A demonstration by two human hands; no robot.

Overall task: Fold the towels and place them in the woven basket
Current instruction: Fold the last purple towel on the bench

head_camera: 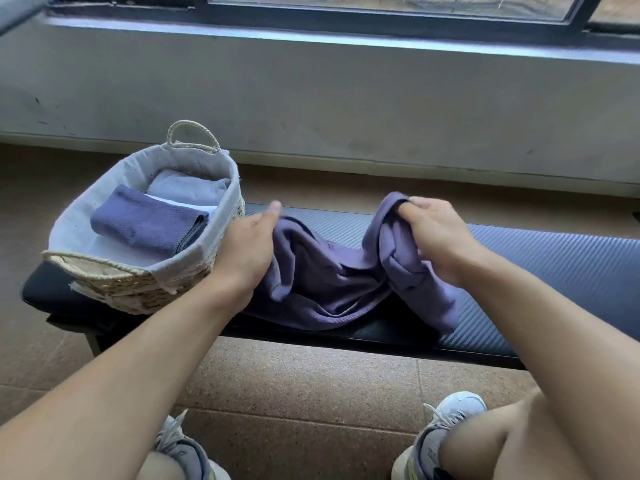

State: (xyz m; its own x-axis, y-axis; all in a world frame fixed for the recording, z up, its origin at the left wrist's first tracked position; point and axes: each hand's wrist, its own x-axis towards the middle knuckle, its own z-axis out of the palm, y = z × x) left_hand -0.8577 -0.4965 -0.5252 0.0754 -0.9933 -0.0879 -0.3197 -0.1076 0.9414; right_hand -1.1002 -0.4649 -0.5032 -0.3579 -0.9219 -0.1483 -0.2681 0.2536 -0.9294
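Observation:
A crumpled purple towel (325,282) lies across the dark padded bench (554,265), one end hanging over the front edge. My left hand (247,251) grips the towel's left edge, thumb raised. My right hand (433,233) pinches a bunched corner of it, lifted above the bench. The woven basket (138,289) with a pale cloth liner stands at the bench's left end, right beside my left hand. Inside it lie a folded dark blue towel (149,223) and a folded light blue towel (187,188).
A grey wall (346,105) under a window runs behind the bench. Brown tiled floor (304,386) lies in front, with my knees and grey shoes (450,414) at the bottom. The bench's right half is bare padding.

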